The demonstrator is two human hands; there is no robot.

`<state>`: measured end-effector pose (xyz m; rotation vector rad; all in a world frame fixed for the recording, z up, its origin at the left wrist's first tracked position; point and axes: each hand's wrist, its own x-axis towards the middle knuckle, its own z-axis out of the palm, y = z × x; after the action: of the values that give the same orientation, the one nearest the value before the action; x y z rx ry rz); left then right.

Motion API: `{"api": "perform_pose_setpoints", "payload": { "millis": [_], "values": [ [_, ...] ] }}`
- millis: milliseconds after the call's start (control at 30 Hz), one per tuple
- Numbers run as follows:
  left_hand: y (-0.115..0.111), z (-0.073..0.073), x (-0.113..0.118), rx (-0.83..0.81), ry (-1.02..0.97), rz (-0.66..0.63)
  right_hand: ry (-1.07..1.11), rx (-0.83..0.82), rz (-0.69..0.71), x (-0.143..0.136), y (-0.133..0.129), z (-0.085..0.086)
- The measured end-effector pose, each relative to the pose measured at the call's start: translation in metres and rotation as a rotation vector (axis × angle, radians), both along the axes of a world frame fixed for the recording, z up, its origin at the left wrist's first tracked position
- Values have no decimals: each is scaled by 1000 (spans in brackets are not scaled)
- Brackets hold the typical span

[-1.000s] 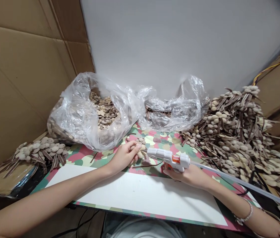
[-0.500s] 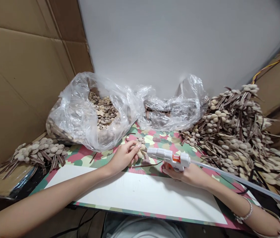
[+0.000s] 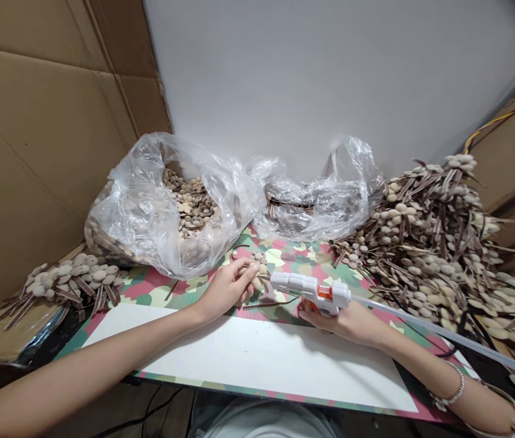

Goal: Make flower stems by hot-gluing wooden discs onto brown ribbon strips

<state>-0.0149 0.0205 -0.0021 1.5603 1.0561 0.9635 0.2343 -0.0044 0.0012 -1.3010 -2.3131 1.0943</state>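
Pinched in the fingers of my left hand (image 3: 232, 283) is a small beige padded piece (image 3: 261, 277), partly hidden by the thumb. My right hand (image 3: 343, 319) is wrapped round the grip of a white and orange hot glue gun (image 3: 307, 287). Its nozzle points left and is at the beige piece; whether it touches, I cannot tell. A long translucent glue stick (image 3: 439, 333) runs out of the gun's back to the right. Just below the nozzle, a dark ribbon (image 3: 269, 304) lies on the camouflage-patterned table cover (image 3: 303, 258).
Clear plastic bags, one (image 3: 124, 207) full of beige pieces and another (image 3: 348, 182) of dark material, stand at the back. Ribboned beige pieces pile up at right (image 3: 439, 243) and left (image 3: 75, 277). A white board (image 3: 248, 356) lies in front. Cardboard (image 3: 47, 121) walls the left.
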Motion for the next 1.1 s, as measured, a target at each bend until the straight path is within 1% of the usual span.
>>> {"api": "perform_pose_setpoints", "payload": {
  "millis": [300,767,1100],
  "values": [
    [-1,3,0,27,-8,15,-13,8,-5,0,-1,1],
    [1,2,-2,49,1,22,-23,7,5,0,0,2],
    [1,3,-3,68,24,23,13,-1,4,1,0,0]
  ]
}}
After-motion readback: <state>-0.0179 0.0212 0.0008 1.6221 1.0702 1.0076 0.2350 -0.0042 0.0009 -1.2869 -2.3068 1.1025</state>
